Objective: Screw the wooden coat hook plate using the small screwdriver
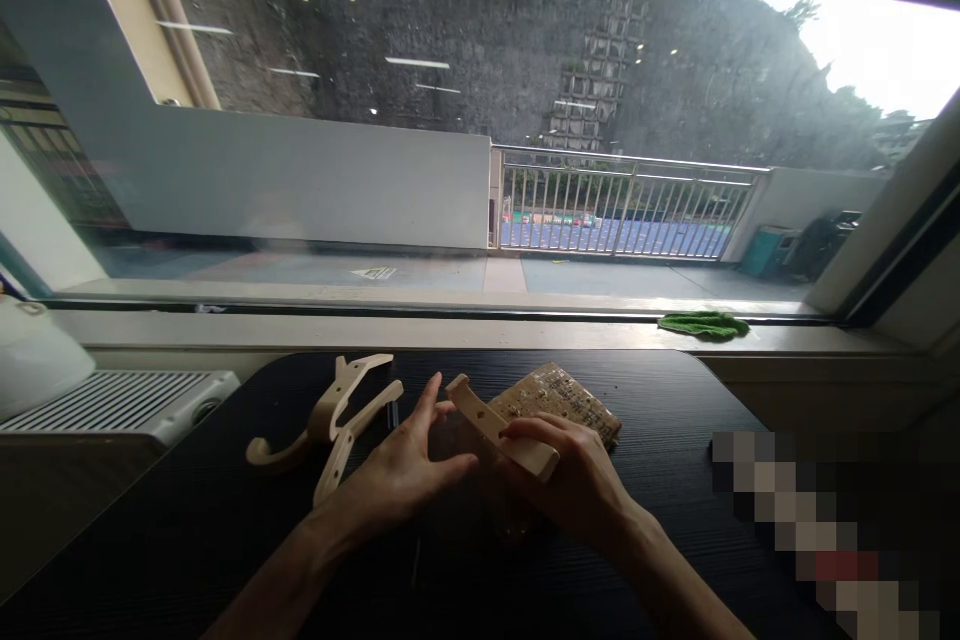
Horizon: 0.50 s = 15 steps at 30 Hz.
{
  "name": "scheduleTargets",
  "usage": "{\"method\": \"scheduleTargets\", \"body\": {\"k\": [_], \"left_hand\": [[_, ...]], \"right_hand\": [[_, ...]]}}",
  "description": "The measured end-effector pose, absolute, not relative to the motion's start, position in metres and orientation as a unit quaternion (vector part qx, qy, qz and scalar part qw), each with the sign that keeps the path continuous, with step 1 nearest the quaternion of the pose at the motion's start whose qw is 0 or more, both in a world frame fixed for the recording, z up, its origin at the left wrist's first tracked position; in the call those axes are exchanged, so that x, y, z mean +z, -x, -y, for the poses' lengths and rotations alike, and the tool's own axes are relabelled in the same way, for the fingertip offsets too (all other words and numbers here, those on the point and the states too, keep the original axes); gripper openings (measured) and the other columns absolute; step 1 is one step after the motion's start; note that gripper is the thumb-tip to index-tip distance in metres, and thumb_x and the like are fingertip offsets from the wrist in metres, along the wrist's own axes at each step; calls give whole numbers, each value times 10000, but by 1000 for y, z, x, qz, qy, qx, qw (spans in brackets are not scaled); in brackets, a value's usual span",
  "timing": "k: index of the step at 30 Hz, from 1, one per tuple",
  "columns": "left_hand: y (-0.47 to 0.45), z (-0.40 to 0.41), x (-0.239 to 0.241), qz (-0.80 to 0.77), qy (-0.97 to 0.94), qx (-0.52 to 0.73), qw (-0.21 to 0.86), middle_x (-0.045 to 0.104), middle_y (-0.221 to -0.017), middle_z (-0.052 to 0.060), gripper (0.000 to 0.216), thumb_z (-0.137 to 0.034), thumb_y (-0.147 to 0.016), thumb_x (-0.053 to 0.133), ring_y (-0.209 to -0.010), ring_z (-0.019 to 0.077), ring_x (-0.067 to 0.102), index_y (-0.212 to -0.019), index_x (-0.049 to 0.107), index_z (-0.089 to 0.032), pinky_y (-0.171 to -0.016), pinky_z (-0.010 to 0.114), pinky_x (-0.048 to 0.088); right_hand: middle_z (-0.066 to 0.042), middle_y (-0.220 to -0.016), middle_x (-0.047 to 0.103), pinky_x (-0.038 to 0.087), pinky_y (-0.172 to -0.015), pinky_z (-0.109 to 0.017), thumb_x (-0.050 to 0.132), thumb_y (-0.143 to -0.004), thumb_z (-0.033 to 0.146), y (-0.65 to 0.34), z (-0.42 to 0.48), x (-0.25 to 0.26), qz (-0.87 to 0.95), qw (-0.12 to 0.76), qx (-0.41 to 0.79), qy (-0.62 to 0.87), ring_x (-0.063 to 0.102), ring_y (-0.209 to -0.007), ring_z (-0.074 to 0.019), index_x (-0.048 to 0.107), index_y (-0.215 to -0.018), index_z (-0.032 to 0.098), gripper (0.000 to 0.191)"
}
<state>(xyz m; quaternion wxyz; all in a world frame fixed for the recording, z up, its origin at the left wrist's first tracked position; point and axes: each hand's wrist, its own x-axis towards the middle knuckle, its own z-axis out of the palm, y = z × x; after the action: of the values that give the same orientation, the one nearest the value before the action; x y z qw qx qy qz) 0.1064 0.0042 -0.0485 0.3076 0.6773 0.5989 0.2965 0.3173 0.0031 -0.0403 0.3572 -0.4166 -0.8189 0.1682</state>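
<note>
My right hand [574, 480] is closed around a pale wooden strip [499, 425] with slots, held tilted above the dark table [660, 420]. My left hand [405, 470] is beside it with fingers stretched out, thumb and forefinger reaching toward the strip's upper end. Under the hands lies a brown perforated sheet [559, 395] in clear wrapping. Left of my left hand rest two curved wooden parts [337, 415], crossing one another on the table.
A white slatted heater [112, 405] and a white rounded object [30, 355] stand at the left. A green cloth [703, 324] lies on the window sill behind the table. A large window fills the background. A blurred patch covers the lower right.
</note>
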Motion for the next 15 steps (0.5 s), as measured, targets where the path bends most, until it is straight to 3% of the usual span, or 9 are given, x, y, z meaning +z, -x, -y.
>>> {"method": "scheduleTargets", "body": {"k": [6,10,15], "left_hand": [[-128,17,-31,-622,-715,223,228,104,-1434,48,1188,-526,-476,663,-1273,292,186,-1341,-110,-269,-990,432,268],[-135,23,-22,-621,-732,186,211,97,-1434,62,1172,-535,-476,647,-1274,325,155,-1347,-88,-261,-970,473,263],[-141,25,-23,-599,-747,207,201,165,-1419,78,1177,-483,-456,684,-1270,317,175,-1352,-47,-263,-982,468,240]], "right_hand": [[19,-852,609,394,-650,-242,581,-705,349,-330,-1,-29,840,294,224,398,543,-732,-135,585,-922,250,239],[9,-826,593,383,-624,-240,540,-740,281,-332,1,-28,862,262,216,376,526,-718,-130,583,-906,239,176],[-4,-958,566,376,-738,-259,570,-694,161,-329,0,-28,880,277,188,337,495,-865,-149,588,-919,241,240]]}}
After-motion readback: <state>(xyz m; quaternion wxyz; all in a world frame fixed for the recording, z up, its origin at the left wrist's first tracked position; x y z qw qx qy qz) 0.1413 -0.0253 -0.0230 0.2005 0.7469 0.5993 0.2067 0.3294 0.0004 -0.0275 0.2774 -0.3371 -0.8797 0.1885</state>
